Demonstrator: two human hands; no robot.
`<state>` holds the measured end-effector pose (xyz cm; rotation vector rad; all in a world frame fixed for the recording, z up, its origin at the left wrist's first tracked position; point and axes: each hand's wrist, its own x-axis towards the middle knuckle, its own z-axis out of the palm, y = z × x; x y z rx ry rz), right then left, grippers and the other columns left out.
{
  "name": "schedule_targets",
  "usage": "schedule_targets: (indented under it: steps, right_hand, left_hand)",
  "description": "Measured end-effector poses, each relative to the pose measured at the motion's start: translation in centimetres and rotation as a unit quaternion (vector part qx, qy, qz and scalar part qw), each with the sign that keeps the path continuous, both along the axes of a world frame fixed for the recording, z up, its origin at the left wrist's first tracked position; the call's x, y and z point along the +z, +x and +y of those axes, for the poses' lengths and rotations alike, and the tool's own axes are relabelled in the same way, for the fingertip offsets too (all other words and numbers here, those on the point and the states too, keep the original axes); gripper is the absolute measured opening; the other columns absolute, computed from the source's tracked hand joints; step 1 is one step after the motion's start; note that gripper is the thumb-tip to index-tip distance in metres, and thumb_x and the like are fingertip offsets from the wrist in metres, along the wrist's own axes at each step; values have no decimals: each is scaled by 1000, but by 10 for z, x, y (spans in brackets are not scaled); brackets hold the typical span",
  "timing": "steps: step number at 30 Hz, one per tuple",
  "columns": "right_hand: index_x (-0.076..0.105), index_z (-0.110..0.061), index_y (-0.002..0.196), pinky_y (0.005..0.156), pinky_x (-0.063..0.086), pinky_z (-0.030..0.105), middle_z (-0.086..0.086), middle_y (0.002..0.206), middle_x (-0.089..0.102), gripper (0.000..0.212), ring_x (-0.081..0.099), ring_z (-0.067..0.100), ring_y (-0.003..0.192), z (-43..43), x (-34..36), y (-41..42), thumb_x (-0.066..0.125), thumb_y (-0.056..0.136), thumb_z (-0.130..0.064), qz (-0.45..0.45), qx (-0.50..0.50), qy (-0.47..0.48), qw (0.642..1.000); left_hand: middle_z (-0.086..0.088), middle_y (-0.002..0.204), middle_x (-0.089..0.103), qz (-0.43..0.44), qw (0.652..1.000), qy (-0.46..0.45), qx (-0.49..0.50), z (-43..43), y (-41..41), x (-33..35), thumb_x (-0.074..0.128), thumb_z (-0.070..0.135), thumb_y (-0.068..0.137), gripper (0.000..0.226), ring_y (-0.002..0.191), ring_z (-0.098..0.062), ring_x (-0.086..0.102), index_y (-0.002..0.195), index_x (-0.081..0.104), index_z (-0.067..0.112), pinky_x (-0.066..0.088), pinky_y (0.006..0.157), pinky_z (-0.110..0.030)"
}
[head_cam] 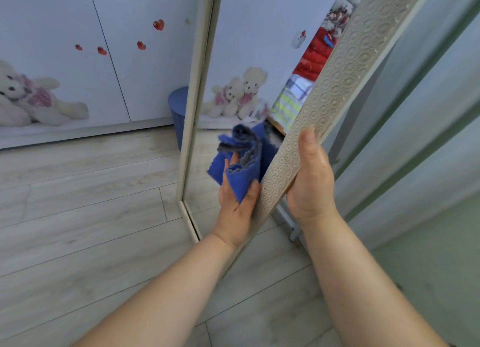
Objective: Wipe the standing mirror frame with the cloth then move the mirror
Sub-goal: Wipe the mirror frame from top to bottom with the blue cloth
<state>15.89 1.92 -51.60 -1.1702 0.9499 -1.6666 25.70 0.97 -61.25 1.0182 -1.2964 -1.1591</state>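
Observation:
The standing mirror has a cream frame [345,68] embossed with small circles; it leans tilted across the middle of the view, its bottom edge near the wooden floor. My right hand [311,180] grips the frame's near right side from outside, thumb on the embossed front. My left hand [237,206] holds a bunched blue cloth [242,175] with a grey underside against the inner edge of that same side, in front of the glass [233,47]. The glass reflects the cloth, a wardrobe door with teddy bears and a shelf of folded fabrics.
A white wardrobe [78,60] with teddy bear and heart stickers runs along the left. A blue round bin [179,110] stands behind the mirror's left edge. Pale green curtains [428,138] hang at the right. A white metal leg [294,232] shows behind the mirror. Light wood floor [91,216] spreads below.

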Motion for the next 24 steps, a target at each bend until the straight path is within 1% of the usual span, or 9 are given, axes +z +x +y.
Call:
schedule_targets:
  steps: [3, 6, 7, 8, 9, 13, 17, 20, 24]
  right_hand:
    - [69, -38, 115, 112, 41, 42, 3, 131, 66, 62, 53, 20, 128, 3, 0, 0, 69, 65, -76, 40, -13, 8, 999]
    - [49, -13, 110, 86, 50, 15, 24, 107, 59, 80, 29, -6, 81, 2, -2, -3, 65, 67, -79, 82, -16, 3, 997]
    - [52, -7, 105, 67, 38, 15, -10, 83, 32, 84, 36, -5, 74, 1, -2, -3, 65, 66, -80, 87, -20, 15, 996]
    - [37, -20, 111, 69, 44, 16, 25, 107, 52, 81, 41, -2, 70, -1, -6, -6, 66, 65, -80, 94, -22, 13, 995]
    - [47, -23, 67, 67, 40, 20, 4, 67, 58, 61, 43, 3, 69, -2, -4, -5, 67, 64, -81, 89, -26, 18, 996]
    - [39, 9, 86, 76, 35, 40, 6, 91, 44, 91, 41, 20, 87, -5, -5, -7, 72, 69, -74, 71, -2, 7, 997]
    - [53, -17, 73, 82, 41, 44, 5, 93, 48, 55, 46, 21, 89, -5, -5, -8, 74, 74, -68, 66, 33, 24, 997]
    - [44, -12, 101, 78, 49, 16, -4, 112, 36, 64, 31, 6, 104, -8, -9, -9, 68, 79, -66, 80, 30, 0, 996]
    - [59, -11, 77, 65, 43, 9, -4, 70, 60, 68, 45, -5, 62, -7, -12, -15, 65, 72, -79, 98, -2, 18, 995]
  left_hand:
    - [0, 156, 36, -31, 990, 137, 15, 13, 13, -44, 42, 40, 101, 57, 149, -14, 27, 152, 29, 17, 18, 112, -6]
    - [5, 158, 33, 1, 970, 241, 13, 25, 10, -54, 35, 45, 102, 59, 148, -12, 27, 155, 24, 22, 16, 121, -23]
    - [7, 159, 32, 20, 970, 244, 12, 24, 6, -48, 35, 47, 101, 61, 148, -10, 26, 156, 22, 23, 16, 124, -29]
    - [7, 160, 29, 28, 973, 230, 16, 22, 2, -37, 35, 48, 101, 62, 148, -9, 23, 156, 21, 24, 15, 124, -30]
    - [8, 162, 25, 24, 979, 201, 20, 19, -1, -23, 35, 50, 100, 64, 150, -7, 19, 157, 19, 24, 13, 125, -30]
    - [8, 164, 21, -4, 1000, 19, 19, -14, -3, 34, 34, 62, 91, 75, 153, -7, 11, 156, 21, 26, 12, 127, -39]
    - [1, 160, 32, -11, 997, -73, 16, -49, -2, 48, 41, 59, 88, 78, 152, -18, 20, 154, 27, 20, 18, 124, -44]
    - [1, 153, 43, 35, 993, 80, 85, -69, 9, 16, 46, 53, 95, 68, 144, -19, 38, 153, 29, 20, 27, 118, -28]
    - [-9, 150, 46, 71, 953, 279, 91, -66, 22, -38, 37, 59, 97, 69, 138, -28, 45, 153, 30, 19, 34, 118, -45]
